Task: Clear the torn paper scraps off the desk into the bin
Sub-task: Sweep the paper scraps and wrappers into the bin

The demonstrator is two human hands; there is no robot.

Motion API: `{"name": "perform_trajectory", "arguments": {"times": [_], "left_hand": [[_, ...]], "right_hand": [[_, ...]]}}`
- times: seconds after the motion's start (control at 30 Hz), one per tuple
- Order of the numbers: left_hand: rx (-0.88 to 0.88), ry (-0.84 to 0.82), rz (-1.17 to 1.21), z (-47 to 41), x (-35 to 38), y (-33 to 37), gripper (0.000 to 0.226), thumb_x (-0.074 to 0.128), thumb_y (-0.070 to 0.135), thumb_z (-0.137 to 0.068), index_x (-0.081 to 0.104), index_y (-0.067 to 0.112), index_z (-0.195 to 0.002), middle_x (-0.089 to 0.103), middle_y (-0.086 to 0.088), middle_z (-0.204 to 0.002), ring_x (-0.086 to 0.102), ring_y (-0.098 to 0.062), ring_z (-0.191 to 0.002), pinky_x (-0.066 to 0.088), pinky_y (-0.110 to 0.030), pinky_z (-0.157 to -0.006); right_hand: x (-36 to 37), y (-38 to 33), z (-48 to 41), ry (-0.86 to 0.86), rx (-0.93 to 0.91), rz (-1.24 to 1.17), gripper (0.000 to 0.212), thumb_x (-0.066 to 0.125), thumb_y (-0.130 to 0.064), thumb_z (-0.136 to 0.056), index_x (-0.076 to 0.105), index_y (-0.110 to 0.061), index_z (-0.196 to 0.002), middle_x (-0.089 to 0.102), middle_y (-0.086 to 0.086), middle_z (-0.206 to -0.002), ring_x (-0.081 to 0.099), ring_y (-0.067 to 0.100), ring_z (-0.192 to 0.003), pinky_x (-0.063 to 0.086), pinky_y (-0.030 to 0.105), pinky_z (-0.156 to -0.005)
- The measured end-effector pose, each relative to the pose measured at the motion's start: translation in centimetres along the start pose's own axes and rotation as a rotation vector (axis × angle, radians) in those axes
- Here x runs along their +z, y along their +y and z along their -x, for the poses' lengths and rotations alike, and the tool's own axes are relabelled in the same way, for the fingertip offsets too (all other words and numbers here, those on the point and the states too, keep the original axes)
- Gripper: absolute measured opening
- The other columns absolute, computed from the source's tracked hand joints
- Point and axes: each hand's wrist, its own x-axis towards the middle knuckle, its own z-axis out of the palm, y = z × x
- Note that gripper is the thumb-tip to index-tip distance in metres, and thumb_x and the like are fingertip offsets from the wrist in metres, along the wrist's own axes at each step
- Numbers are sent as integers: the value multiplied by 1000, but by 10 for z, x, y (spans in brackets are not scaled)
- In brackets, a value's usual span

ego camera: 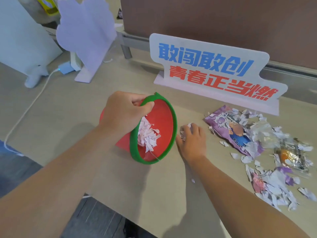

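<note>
A small red bin (163, 117) with a green rim lies tipped on its side on the beige desk (68, 117), its mouth facing right. My left hand (123, 114) grips its upper rim. A clump of white paper scraps (148, 134) sits inside it. Just right of the rim, my right hand (192, 140) is closed around a small wad of white scraps (184, 131) on the desk. Many torn scraps (272, 191) lie spread over the desk at the right, mixed with wrappers. One tiny scrap (193, 180) lies beside my right forearm.
A purple snack wrapper (235, 131) and a clear wrapper with orange contents (291, 157) lie among the scraps. A white sign with blue and red characters (212, 71) stands behind. At the back left stand a white cutout stand (85, 36), a charger with cable (64, 68) and a small white figurine (35, 76).
</note>
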Motion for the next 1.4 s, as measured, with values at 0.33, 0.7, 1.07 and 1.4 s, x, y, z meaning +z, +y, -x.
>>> {"name": "perform_trajectory", "arguments": {"times": [0.33,0.7,1.07,1.4], "left_hand": [[19,20,60,-9,-4,-7,43,75,32,-75,48,65,-78,75,-5,-73,66,-12,-67,54,-29,-75],[18,-88,145,-12,-13,-12,10,74,24,-78,76,26,-88,63,23,-53,55,14,-50,39,-2,-55],[87,-186,75,-11,-4,1,14,72,30,-78,79,19,-83,74,-12,-71,66,-19,-64,51,-25,-66],[143,-230,73,1,-5,0,16,71,29,-79,78,21,-92,73,1,-70,64,-8,-63,44,-14,-59]], "right_hand": [[-22,-3,-14,-206,-18,-7,22,39,1,-85,49,-1,-104,50,19,-110,54,37,-96,30,36,-68],[-76,-113,11,-94,-121,-546,10,54,-14,-88,58,-5,-88,50,8,-83,50,24,-79,31,25,-67],[-90,-20,79,239,469,-524,16,55,-27,-88,67,-18,-91,65,1,-97,57,16,-85,37,25,-73],[-32,7,130,-112,464,-338,20,70,-20,-75,61,-10,-90,47,1,-99,52,27,-91,36,28,-71]]}}
